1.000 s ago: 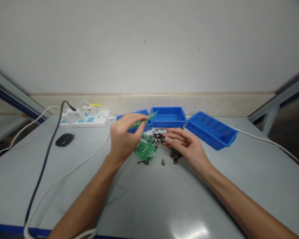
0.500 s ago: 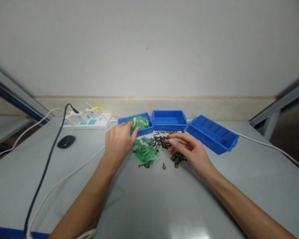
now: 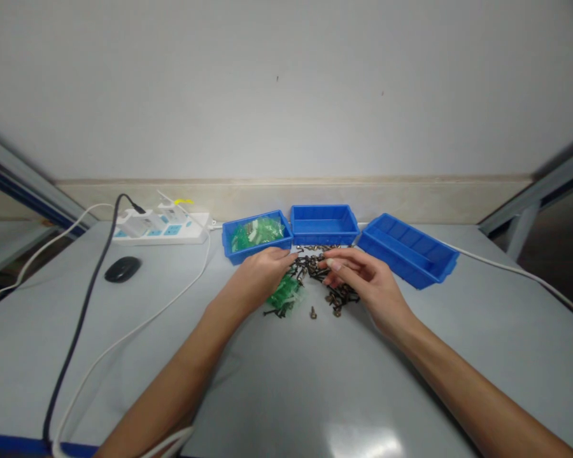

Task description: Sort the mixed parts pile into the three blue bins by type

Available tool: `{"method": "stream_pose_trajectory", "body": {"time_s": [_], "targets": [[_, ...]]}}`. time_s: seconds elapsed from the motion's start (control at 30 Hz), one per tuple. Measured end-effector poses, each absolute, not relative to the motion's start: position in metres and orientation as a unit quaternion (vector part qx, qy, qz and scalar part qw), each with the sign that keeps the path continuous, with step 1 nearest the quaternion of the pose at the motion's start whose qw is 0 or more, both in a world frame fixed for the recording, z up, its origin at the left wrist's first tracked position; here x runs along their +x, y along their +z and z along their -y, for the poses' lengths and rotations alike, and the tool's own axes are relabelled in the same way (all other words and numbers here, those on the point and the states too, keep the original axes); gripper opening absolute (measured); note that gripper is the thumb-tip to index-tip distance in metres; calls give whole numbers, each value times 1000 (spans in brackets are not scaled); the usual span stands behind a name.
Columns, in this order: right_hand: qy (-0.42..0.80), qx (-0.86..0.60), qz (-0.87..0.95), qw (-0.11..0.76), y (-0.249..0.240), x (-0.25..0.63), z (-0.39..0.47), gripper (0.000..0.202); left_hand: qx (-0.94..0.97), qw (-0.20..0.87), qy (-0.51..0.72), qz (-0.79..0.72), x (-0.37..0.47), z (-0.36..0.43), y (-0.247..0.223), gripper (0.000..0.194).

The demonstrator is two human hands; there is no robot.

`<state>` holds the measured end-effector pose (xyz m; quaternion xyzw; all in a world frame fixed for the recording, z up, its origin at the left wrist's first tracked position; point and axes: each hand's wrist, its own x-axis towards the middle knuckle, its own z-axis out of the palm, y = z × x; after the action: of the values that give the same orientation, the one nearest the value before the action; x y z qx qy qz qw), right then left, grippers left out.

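Observation:
My left hand [image 3: 262, 270] reaches over the pile with its fingers stretched out to the right, open as far as I can see; its thumb is mostly hidden. Beneath it lie green plastic packets [image 3: 285, 292], partly covered by the hand. Dark screws [image 3: 308, 264] are heaped between my two hands. My right hand [image 3: 363, 277] hovers at the pile's right side, thumb and fingertips curled together; whatever they pinch is too small to make out. More screws [image 3: 344, 296] lie under its fingers. One brass-coloured screw [image 3: 313, 313] sits apart in front.
Behind the pile stand three blue bins: the left bin [image 3: 233, 257] holds green packets, while the middle bin [image 3: 325, 228] and the angled right bin [image 3: 405, 248] show bare bottoms. A power strip [image 3: 172, 235], black mouse [image 3: 123, 270] and cables [image 3: 83, 292] occupy the left side.
My left hand has left the green packets in the left bin and moved right and nearer, over the pile. My right hand has barely moved. The view has shifted slightly.

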<state>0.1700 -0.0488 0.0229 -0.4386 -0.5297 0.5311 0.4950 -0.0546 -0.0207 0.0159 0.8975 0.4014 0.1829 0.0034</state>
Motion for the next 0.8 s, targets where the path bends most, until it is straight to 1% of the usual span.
{"method": "stream_pose_trajectory", "body": {"time_s": [0.37,0.5,0.6,0.63,0.7,0.8], "targets": [[534,-438,518,505,21,170,48,29,879,42,180,-440,-53,18,15,22],[534,-437,521,503,21,171,48,28,878,68,194,-432,-54,24,24,26],[530,-440,520,505,21,171,49,27,879,78,173,-438,-57,31,37,39],[529,-440,521,505,22,171,49,27,876,79,160,-448,-58,32,41,41],[528,-439,522,506,22,171,49,27,874,85,141,-457,-61,33,45,40],[527,-440,521,506,22,171,48,27,879,87,150,-443,-63,32,45,35]]}}
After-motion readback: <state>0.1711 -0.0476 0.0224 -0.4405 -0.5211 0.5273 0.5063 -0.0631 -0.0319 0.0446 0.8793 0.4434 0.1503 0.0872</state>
